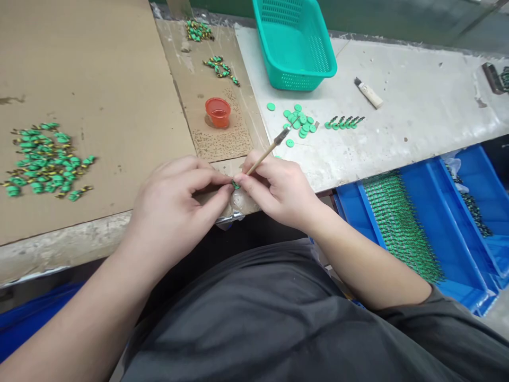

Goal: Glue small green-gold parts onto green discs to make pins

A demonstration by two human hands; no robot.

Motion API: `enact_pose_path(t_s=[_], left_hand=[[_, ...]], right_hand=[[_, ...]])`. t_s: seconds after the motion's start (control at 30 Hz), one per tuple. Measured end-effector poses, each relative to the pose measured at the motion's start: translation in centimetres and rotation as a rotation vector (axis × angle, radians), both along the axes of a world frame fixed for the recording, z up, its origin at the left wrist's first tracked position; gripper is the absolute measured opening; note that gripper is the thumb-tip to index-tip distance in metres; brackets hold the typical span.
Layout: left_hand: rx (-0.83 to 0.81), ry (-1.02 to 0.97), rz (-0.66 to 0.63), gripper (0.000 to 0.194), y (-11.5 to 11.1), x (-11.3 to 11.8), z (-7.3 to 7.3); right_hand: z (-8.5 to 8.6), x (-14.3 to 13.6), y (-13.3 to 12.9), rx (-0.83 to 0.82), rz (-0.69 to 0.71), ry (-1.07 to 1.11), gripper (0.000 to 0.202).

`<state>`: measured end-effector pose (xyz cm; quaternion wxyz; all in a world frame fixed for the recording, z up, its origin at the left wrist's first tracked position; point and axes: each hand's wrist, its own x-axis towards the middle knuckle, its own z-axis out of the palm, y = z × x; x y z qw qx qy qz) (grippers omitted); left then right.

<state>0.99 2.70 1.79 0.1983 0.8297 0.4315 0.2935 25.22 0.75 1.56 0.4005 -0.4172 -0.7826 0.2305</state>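
Observation:
Close to the table's front edge, my left hand (178, 199) pinches a small green piece (235, 184) between thumb and fingers. The fingertips hide most of that piece. My right hand (280, 188) is closed round a thin wooden brush (262, 160), whose dark end points up and away to the right. Its thumb and a fingertip also meet at the green piece. Just beyond my hands stands a small orange-red cup (218, 112) with liquid in it. Several flat green discs with holes, like buttons (303, 119), lie loose to the right of the cup.
A teal basket (294, 79) stands at the back. Green-and-yellow pieces (47, 159) are heaped on cardboard at left, with smaller piles (199, 31) behind. A row of discs with dark stems (344, 124) and a whitish tube (369, 94) lie right. Blue bins (449, 212) sit below.

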Motion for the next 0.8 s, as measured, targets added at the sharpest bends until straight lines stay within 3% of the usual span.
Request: enact_pose_path(t_s=[0.17, 0.37, 0.8], left_hand=[[0.021, -0.038, -0.007, 0.023, 0.01, 0.14, -0.17], [-0.114, 0.006, 0.035, 0.029, -0.08, 0.23, 0.53], [-0.063, -0.011, -0.002, 0.029, 0.0, 0.18, 0.51]], right_hand=[[0.0, 0.01, 0.01, -0.014, 0.005, -0.043, 0.033], [0.23, -0.1, -0.06, -0.017, 0.001, -0.035, 0.029], [0.33, -0.66, -0.45, 0.017, -0.021, -0.081, 0.026]])
